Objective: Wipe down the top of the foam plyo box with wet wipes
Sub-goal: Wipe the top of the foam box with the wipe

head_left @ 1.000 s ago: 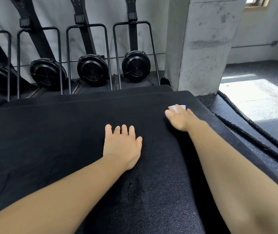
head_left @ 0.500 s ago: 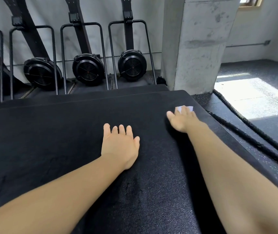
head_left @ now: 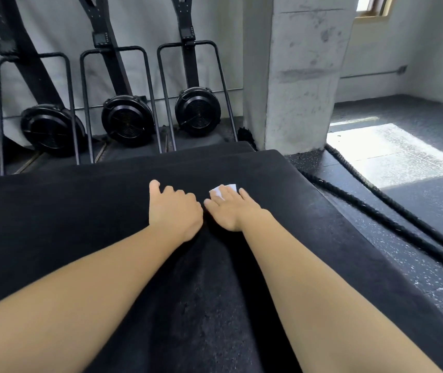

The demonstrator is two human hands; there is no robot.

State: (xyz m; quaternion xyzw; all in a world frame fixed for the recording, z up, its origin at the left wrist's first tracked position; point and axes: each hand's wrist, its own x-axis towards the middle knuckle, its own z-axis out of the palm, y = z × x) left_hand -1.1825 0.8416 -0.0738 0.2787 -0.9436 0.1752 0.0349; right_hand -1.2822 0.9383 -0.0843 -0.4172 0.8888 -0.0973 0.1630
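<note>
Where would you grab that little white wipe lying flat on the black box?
Probably the far edge of the small white wet wipe, which peeks out beyond the right hand pressing it. It lies flat on the black foam plyo box, so pinch that edge from above.

Straight out past my fingers [head_left: 242, 194], three rowing machines [head_left: 126, 125] are stood up on end against a plain grey wall [head_left: 139, 25], black flywheels down near the floor. Beyond my fingers and a bit to the right there's a chunky raw concrete pillar [head_left: 303, 76], all scuffed and blotchy. Off to the right it's speckled black rubber floor [head_left: 430, 265] with two thick black ropes [head_left: 376, 214] lying along it and a bright sunlit patch [head_left: 392, 154]. There's a wood-framed window [head_left: 373, 6] way up in the far right corner.
</note>
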